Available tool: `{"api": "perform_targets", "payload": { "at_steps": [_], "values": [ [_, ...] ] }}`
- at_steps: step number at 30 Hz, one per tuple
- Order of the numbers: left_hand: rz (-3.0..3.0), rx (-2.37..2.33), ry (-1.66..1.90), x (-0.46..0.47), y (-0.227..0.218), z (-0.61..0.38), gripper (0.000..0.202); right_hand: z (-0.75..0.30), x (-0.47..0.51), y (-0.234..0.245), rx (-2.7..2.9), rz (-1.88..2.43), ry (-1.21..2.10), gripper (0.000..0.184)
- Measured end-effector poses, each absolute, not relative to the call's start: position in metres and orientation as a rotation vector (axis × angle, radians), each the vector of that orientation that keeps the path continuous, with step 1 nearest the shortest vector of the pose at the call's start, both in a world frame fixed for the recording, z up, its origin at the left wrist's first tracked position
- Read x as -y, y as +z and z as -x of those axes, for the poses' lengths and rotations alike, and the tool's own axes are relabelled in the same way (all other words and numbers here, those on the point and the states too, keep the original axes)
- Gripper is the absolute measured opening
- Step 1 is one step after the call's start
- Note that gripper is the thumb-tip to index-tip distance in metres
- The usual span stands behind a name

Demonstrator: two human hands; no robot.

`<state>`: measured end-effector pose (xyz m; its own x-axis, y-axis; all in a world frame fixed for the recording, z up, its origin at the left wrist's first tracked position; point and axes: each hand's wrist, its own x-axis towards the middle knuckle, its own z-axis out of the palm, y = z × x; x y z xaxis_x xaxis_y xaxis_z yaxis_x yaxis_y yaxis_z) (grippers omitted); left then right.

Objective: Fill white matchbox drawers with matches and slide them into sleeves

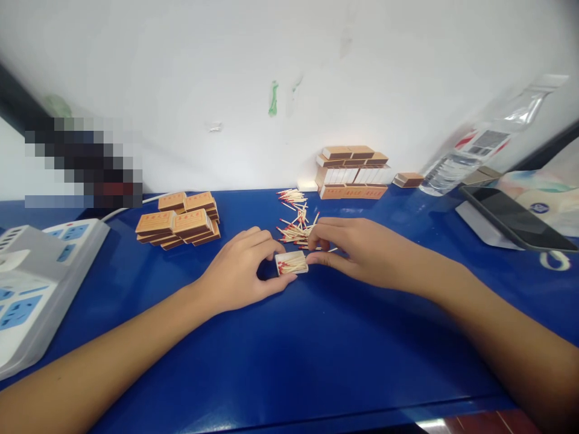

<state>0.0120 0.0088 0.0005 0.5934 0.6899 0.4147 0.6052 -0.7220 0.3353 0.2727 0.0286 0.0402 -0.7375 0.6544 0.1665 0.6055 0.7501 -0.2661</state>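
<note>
On the tabletop (pixel 325 349), left hand (pixel 237 268) pinches matchbox tray (pixel 287 257); right hand (pixel 348 248) curls, grip unclear.

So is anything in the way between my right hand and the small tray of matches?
Nothing visible. Your right hand has its thumb beside the right end of the tray; your left hand is around the left end, and the loose matches lie beyond it.
</note>
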Motion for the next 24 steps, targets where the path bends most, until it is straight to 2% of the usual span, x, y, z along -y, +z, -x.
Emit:
{"api": "perform_targets", "payload": {
  "at_steps": [5,24],
  "values": [
    [-2.677,-1.076,0.794,-0.009,0.001,-0.012,0.028,-0.265,-0.025,0.038,2.746,1.041,0.505,0.015],
    [-2.658,-0.997,0.825,-0.009,0.002,-0.011,0.032,-0.252,-0.023,0.019,2.565,0.920,0.513,0.011]
  ]
}}
